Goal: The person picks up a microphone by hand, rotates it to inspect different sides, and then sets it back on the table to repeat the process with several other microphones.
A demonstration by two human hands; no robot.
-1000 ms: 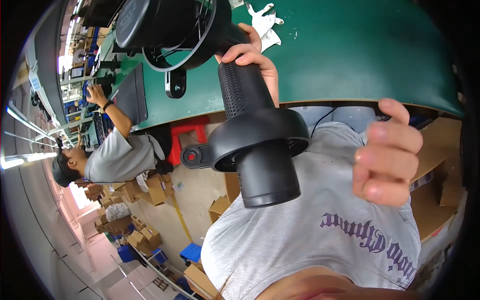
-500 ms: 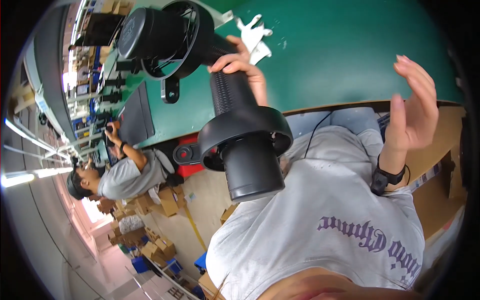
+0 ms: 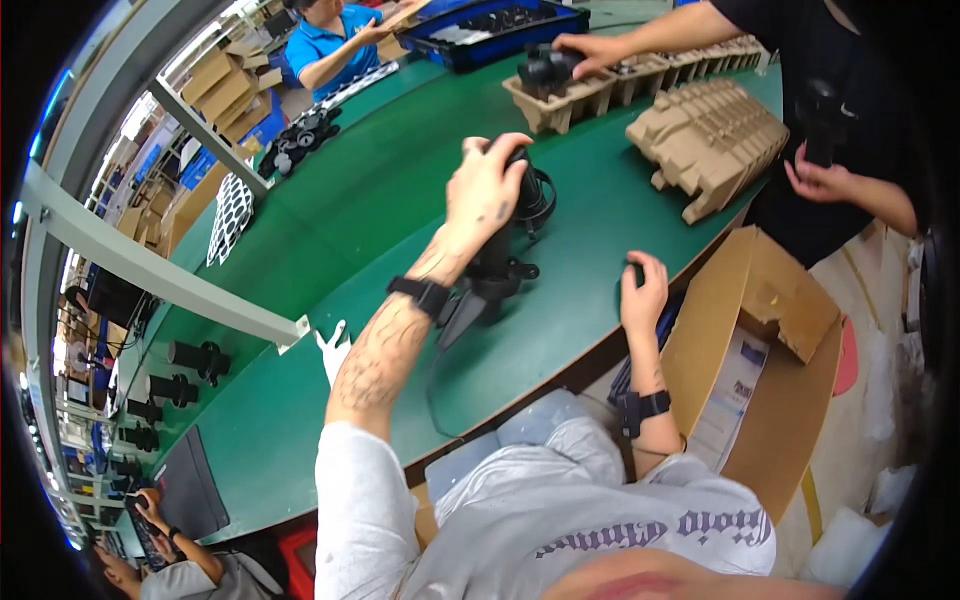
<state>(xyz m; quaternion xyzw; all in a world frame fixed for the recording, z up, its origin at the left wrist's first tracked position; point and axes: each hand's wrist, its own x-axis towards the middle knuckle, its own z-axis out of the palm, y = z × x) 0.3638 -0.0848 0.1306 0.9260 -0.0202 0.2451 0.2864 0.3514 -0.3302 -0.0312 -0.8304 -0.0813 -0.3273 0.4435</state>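
Note:
My left hand is wrapped round the upper end of a black ringed cylinder above the green table. Directly below and partly behind my wrist is a black stand with a flat foot and a thin cable; whether the cylinder touches it, I cannot tell. At the table's near edge, to the right, my right hand is raised with its fingers curled. Something small and dark shows at its fingertips, too little of it to name. A white glove lies left of my left forearm.
Moulded pulp trays sit at the far right, where a co-worker in black handles black parts. An open cardboard box stands beside my right arm. A grey metal frame crosses the left side. A blue bin is at the back.
The view has swung toward the right end of the table. My left hand and the black ringed cylinder are now out over the table. My right hand's fingers have gone from spread to curled.

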